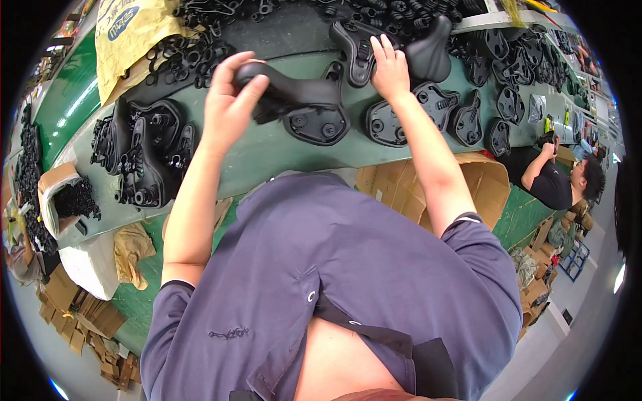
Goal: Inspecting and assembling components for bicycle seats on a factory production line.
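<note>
My left hand (pixel 227 107) is closed around the narrow nose of a black bicycle saddle (pixel 304 90), its smooth cover facing up, raised over the green workbench (pixel 261 164). Beneath it, partly hidden, an upturned saddle (pixel 321 127) shows its underside. My right hand (pixel 391 72) is stretched out at the edge of another upturned saddle (pixel 358 53), fingers extended and lying against it. Whether it presses on the saddle I cannot tell. Just right of that hand is a saddle with its smooth cover showing (pixel 431 53).
More upturned saddles (pixel 438 103) lie to the right, and a cluster of saddles (pixel 150 157) sits at the left. Black clamp-like parts (pixel 187 60) and a yellow sack (pixel 134 40) are along the back. A cardboard box (pixel 481 184) stands below the bench edge. A co-worker (pixel 552 177) is at right.
</note>
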The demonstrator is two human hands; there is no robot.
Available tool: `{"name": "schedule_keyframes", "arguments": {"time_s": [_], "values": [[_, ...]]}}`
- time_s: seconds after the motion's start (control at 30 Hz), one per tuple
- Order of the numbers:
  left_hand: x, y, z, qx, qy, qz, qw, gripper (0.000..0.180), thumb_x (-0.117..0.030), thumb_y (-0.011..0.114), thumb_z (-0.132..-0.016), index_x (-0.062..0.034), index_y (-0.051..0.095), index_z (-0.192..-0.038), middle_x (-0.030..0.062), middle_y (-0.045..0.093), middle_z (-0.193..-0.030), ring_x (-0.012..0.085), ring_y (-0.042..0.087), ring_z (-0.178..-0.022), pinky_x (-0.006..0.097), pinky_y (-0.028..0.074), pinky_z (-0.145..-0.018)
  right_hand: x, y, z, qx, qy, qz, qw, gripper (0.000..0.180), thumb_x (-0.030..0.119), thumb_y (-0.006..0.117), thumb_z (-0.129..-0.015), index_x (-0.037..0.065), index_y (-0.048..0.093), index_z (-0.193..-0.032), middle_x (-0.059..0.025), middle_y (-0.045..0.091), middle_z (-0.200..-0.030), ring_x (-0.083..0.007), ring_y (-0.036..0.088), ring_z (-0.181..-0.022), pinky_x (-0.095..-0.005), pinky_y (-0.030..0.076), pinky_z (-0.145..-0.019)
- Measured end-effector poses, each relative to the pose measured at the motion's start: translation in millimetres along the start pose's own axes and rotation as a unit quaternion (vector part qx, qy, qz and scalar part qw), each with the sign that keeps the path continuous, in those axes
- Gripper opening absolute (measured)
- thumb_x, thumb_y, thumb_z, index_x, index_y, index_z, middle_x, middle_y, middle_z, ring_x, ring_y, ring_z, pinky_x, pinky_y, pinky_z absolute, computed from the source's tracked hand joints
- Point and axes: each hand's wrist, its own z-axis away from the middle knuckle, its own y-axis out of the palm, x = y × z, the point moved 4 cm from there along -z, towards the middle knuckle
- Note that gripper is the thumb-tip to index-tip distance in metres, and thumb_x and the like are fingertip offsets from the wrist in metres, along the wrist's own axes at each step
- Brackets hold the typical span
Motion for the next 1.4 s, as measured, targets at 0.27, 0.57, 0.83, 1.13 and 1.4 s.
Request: {"name": "schedule_keyframes", "arguments": {"time_s": [0.27, 0.57, 0.83, 1.13, 1.4], "values": [[78.3, -81.4, 43.1, -0.138, -0.103, -0.067, 0.983, 0.031, -0.025, 0.069, -0.109, -0.0018, 0.064, -0.130, -0.0002, 0.067, -0.110, 0.0078, 0.059, -0.098, 0.024, 0.049, -0.090, 49.1, 9.1, -48.3, 0.149, -0.097, 0.070, 0.982, 0.025, 0.026, 0.076, -0.089, 0.011, 0.072, -0.109, -0.0078, 0.073, -0.111, -0.0305, 0.064, -0.116, -0.0465, 0.051, -0.096], [169.0, -55.1, 74.8, -0.086, -0.178, -0.472, 0.859, 0.069, -0.040, 0.077, -0.096, 0.0001, 0.053, -0.148, 0.0272, 0.054, -0.153, 0.0467, 0.053, -0.140, 0.049, 0.045, -0.116, 47.5, -102.9, -8.6, 0.309, 0.222, -0.142, 0.914, 0.058, 0.048, 0.067, -0.076, -0.005, 0.079, -0.095, -0.0287, 0.076, -0.099, -0.0415, 0.076, -0.099, -0.0489, 0.060, -0.091], [148.4, 57.4, 49.5, 0.204, 0.057, -0.567, 0.796, 0.064, -0.034, 0.075, -0.096, -0.0110, 0.055, -0.153, 0.0130, 0.045, -0.165, 0.0396, 0.036, -0.156, 0.052, 0.033, -0.127, 90.9, -30.7, 149.7, 0.302, 0.354, -0.204, 0.861, 0.056, 0.049, 0.068, -0.078, -0.005, 0.078, -0.092, -0.0269, 0.077, -0.093, -0.0433, 0.076, -0.091, -0.0499, 0.061, -0.086], [166.2, 47.1, 18.4, 0.131, 0.045, -0.598, 0.790, 0.019, -0.011, 0.063, -0.091, -0.0053, 0.078, -0.103, 0.0195, 0.065, -0.136, 0.0396, 0.064, -0.121, 0.047, 0.056, -0.099, 104.9, 23.6, 130.6, 0.290, 0.261, -0.204, 0.898, 0.030, 0.023, 0.062, -0.088, -0.001, 0.075, -0.101, -0.0290, 0.076, -0.100, -0.0437, 0.076, -0.096, -0.0534, 0.061, -0.088], [120.4, -4.8, 50.8, 0.047, 0.013, -0.571, 0.819, 0.042, -0.014, 0.077, -0.089, -0.0025, 0.067, -0.128, 0.0183, 0.067, -0.133, 0.0404, 0.061, -0.125, 0.047, 0.049, -0.109, 29.9, 33.9, 3.9, 0.149, 0.187, -0.218, 0.946, 0.044, 0.021, 0.073, -0.091, 0.009, 0.063, -0.131, -0.0217, 0.058, -0.133, -0.0427, 0.067, -0.117, -0.0511, 0.058, -0.098]]}}
